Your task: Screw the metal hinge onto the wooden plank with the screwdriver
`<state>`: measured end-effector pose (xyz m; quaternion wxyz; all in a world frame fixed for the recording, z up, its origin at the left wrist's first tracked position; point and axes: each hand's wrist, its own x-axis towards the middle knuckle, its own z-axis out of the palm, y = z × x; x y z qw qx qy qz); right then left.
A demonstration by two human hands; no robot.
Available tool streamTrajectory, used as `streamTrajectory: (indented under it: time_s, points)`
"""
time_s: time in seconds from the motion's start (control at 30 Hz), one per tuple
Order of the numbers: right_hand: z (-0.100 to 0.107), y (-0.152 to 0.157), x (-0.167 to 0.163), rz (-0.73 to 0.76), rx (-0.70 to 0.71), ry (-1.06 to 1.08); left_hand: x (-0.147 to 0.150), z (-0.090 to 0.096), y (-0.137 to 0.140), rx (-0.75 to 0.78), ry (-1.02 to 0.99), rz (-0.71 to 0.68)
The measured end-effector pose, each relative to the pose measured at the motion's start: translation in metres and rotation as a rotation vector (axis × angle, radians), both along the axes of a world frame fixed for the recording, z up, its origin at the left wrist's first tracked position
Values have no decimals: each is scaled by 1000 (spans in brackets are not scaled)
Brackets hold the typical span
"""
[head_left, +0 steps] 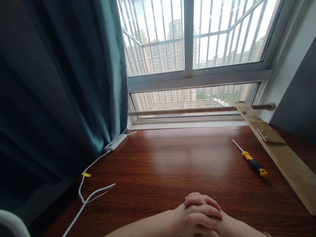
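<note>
Left hand [182, 218] and right hand [217, 225] clasped together, screwdriver [251, 161] diagonal, tip toward the window [160, 84].

Right side of this reddish-brown wooden table [172, 161]: one yellow-and-black screwdriver [253, 163], one long tan board [280, 155], two small silvery pins [266, 136]! Left, one white oblong device [116, 142]! Near side, two bare hands [201, 213]!

**Home rm., prob. a high-rise apt.**

Looks residential: long blue curtain [98, 65] on the L, dark reddish wood-grain tabletop [172, 154] below a metal-framed window [189, 39], white wall [291, 62] on the R. Horiz. pipe rail [185, 111] crosses the lower panes; security bars [212, 33] cage the outside. Beyond: tall apt. bldgs. [175, 31] w/ greenery [232, 98] far below, so it's prob. an upper flr.
</note>
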<state>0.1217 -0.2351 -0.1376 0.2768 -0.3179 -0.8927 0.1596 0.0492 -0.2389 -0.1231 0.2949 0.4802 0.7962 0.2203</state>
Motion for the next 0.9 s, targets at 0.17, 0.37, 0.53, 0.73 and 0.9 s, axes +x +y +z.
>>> streamTrajectory:
  time_s: [0.17, 0.37, 0.53, 0.73, 0.9]
  points:
    - [-9, 1, -4, -138, -115, -159, -29, 15, 7, -213, -52, -439]
    - [-6, 2, -17, -416, -235, -385, -60, 22, 5, -187, -104, -403]
    - [3, -3, -38, -537, -188, -809, -7, 1, -10, 232, -15, 170]
    - [7, -8, -60, -564, 20, -1224, 23, -2, -10, 349, -18, 469]
    - [10, -5, -32, -375, -49, -819, 18, -1, -10, 305, -46, 429]
